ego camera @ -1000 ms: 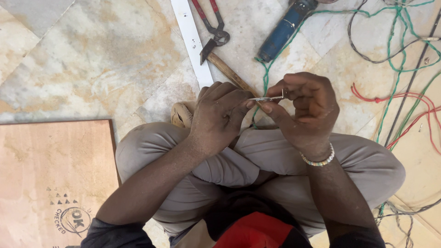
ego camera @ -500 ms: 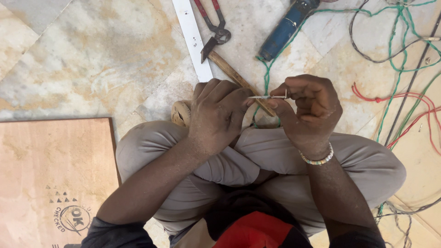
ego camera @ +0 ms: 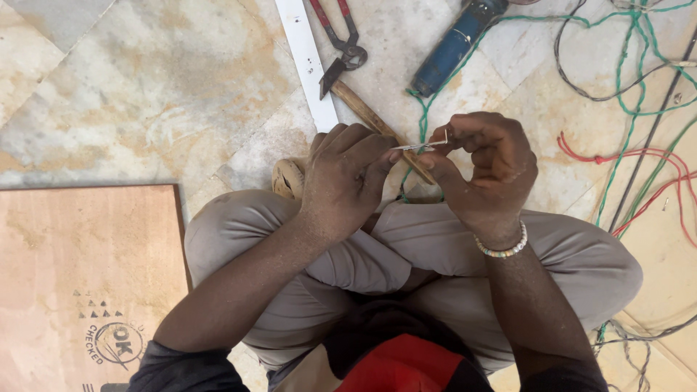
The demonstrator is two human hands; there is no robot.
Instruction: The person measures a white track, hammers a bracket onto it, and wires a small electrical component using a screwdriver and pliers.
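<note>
I sit cross-legged on a tiled floor. My left hand (ego camera: 347, 174) and my right hand (ego camera: 485, 168) meet above my knees, both pinching a short thin piece of silvery wire (ego camera: 415, 147) stretched between the fingertips. The wire's far end bends upward at my right thumb and forefinger. A beaded bracelet (ego camera: 502, 249) circles my right wrist. Just beyond my hands lie a wooden handle (ego camera: 363, 111) and a green cord (ego camera: 423, 116).
A white flat strip (ego camera: 308, 62), red-handled pliers (ego camera: 338, 45) and a blue power tool (ego camera: 456, 45) lie ahead on the floor. Green, red and black wires (ego camera: 632, 145) tangle at the right. A plywood sheet (ego camera: 80, 276) lies at the left.
My hands have shifted slightly and my right fingers have worked the wire's end; the grip on the wire stays the same.
</note>
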